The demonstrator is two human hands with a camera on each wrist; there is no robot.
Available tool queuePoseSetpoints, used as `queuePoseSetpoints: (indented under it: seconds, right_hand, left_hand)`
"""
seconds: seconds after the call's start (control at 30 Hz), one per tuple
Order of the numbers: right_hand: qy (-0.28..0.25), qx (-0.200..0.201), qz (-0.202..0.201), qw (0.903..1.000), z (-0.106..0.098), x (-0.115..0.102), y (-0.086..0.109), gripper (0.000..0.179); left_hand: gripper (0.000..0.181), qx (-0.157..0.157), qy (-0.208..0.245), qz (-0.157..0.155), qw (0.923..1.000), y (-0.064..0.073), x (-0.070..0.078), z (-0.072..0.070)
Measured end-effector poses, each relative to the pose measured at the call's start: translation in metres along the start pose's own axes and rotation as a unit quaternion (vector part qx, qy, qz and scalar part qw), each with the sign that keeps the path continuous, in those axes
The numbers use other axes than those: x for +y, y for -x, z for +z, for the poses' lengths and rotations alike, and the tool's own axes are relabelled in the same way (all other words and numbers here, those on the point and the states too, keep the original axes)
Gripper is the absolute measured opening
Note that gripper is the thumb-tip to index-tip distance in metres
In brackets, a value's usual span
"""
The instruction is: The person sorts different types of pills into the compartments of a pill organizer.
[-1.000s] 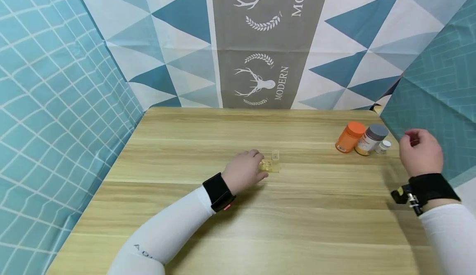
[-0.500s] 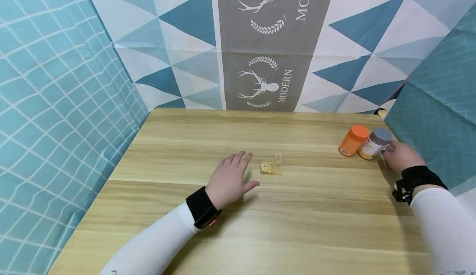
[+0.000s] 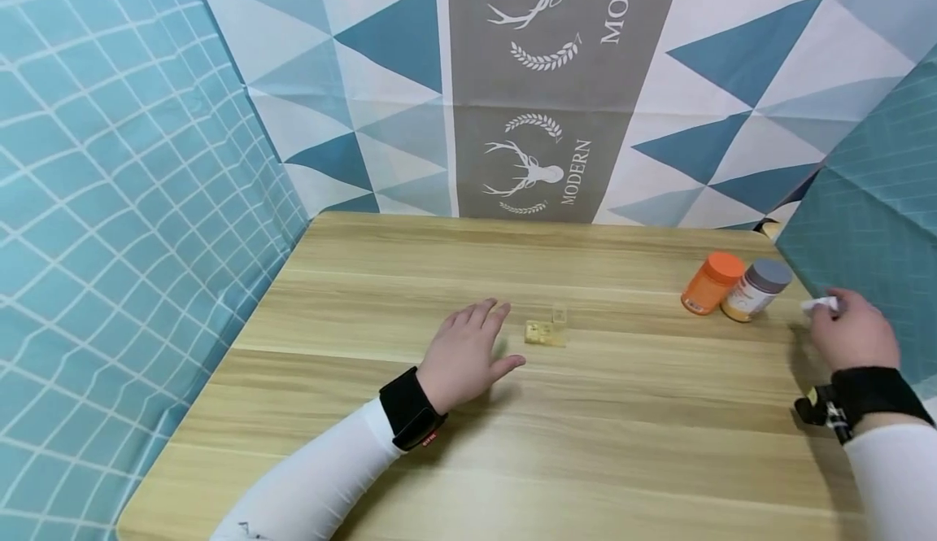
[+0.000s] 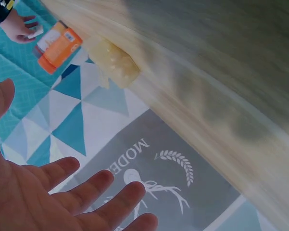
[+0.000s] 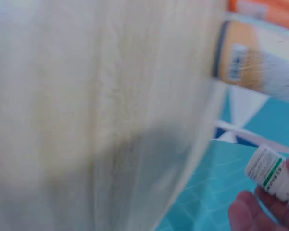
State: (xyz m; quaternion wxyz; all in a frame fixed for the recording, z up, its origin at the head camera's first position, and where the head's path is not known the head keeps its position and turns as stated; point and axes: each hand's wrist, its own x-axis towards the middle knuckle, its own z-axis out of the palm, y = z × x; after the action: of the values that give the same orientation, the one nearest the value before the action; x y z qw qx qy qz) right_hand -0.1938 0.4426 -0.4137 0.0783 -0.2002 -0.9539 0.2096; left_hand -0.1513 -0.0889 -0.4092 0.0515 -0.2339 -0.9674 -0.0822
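My right hand (image 3: 856, 333) pinches a small white pill bottle (image 5: 269, 173) between thumb and fingers, at the table's right edge. In the right wrist view its label carries a green stripe, and the bottle is tilted. Mid-table lies a small translucent yellow pill box (image 3: 542, 333), its lid raised at the back right corner; pale round bits show in it in the left wrist view. Just left of that box, my left hand (image 3: 464, 354) hovers low over the wood, fingers spread and holding nothing.
An orange bottle (image 3: 712, 283) and a white-and-yellow bottle with a grey lid (image 3: 756, 290) stand side by side at the back right of the wooden table (image 3: 586, 435). Patterned cloth (image 3: 388, 77) hangs behind and along the sides.
My right hand came to the small white bottle beside the grey-lidded one, took hold of it and drew it rightward. The left hand left the pill box, moving left with its fingers spreading.
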Motion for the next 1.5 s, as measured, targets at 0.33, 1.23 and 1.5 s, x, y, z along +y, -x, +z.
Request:
queuePoseSetpoints:
  seconds: [0.33,1.23,1.5]
  right_hand:
    - [-0.073,0.039,-0.168,0.9824,0.005,-0.088,0.08,0.051]
    - [-0.153,-0.122,-0.383,0.9027,0.074,-0.247,0.159,0.017]
    - [-0.142,-0.115,-0.429,0.8847,0.082,-0.247,0.158,0.011]
  left_hand:
    - [0.08,-0.008,0.033,0.028,0.999,-0.008,0.014,-0.003]
    - [0.02,0.059,0.231,0.006,0.9713,-0.026,0.04,0.002]
    - [0.015,0.062,0.222,0.019,0.9728,-0.025,0.038,0.007]
